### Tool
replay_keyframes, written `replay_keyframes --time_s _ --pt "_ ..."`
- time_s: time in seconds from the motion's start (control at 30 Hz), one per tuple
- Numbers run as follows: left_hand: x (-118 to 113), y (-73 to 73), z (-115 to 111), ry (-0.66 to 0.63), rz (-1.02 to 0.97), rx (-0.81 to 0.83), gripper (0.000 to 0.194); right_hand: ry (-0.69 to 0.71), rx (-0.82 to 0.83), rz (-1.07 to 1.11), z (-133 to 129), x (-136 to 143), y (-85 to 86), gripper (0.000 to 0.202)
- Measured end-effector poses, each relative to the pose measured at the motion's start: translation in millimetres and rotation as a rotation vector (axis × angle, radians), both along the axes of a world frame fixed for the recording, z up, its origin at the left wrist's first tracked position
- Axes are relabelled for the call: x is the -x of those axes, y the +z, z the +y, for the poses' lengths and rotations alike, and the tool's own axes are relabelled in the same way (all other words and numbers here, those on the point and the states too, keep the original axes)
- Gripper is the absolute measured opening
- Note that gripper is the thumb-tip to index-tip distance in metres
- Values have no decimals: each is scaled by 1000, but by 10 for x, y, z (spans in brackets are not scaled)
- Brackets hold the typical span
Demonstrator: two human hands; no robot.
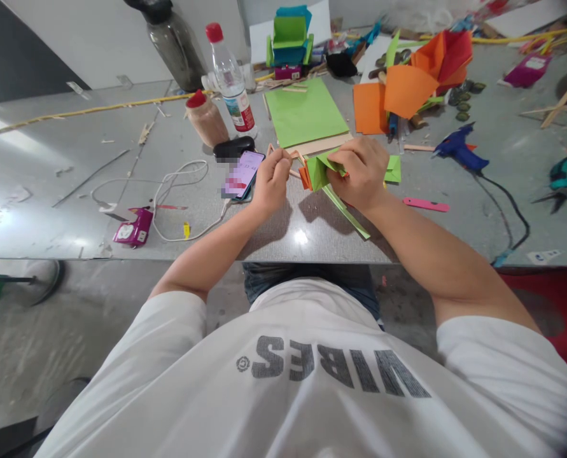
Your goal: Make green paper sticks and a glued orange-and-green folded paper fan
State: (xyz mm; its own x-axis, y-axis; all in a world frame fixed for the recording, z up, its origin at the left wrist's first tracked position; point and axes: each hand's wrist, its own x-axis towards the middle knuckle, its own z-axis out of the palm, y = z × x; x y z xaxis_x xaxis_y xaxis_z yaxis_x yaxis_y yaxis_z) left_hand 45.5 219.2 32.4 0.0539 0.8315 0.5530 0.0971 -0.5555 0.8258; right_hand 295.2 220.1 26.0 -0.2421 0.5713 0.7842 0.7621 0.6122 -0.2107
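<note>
My left hand (pixel 271 184) pinches the end of a thin wooden stick frame (pixel 296 154). From my right hand (pixel 362 170), closed fingers grip a folded green paper piece (pixel 317 173), which has an orange paper part (pixel 305 178) at its left side. Stick frame and paper meet between the hands, though how they join is partly hidden by fingers. Below the right hand, narrow green paper strips (pixel 347 213) slant down toward the table's front edge. Just beyond the right wrist lies another green paper piece (pixel 394 169).
Left of my hands lie a phone (pixel 242 175) and a white cable (pixel 156 203). Behind them stand a plastic bottle (pixel 235 95) and a red-capped jar (pixel 207 121). A green sheet (pixel 307 114) lies ahead. To the right are a blue glue gun (pixel 462 149), a pink cutter (pixel 426 204) and pliers (pixel 562 184).
</note>
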Motion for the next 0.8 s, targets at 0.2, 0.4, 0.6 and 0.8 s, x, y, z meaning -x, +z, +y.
replay_keyframes --time_s 0.2,0.4,0.6,0.8 --pt "-54 54 -39 -39 68 90 72 -67 -17 -38 -45 44 34 41" --pt "-86 150 -169 9 74 68 31 -44 18 -68 -102 61 133 53" --pt "-83 185 -153 -120 56 236 26 -72 -10 -89 -102 82 128 59" --pt "-85 238 -130 -205 -38 517 32 -60 -92 -163 -67 79 57 57"
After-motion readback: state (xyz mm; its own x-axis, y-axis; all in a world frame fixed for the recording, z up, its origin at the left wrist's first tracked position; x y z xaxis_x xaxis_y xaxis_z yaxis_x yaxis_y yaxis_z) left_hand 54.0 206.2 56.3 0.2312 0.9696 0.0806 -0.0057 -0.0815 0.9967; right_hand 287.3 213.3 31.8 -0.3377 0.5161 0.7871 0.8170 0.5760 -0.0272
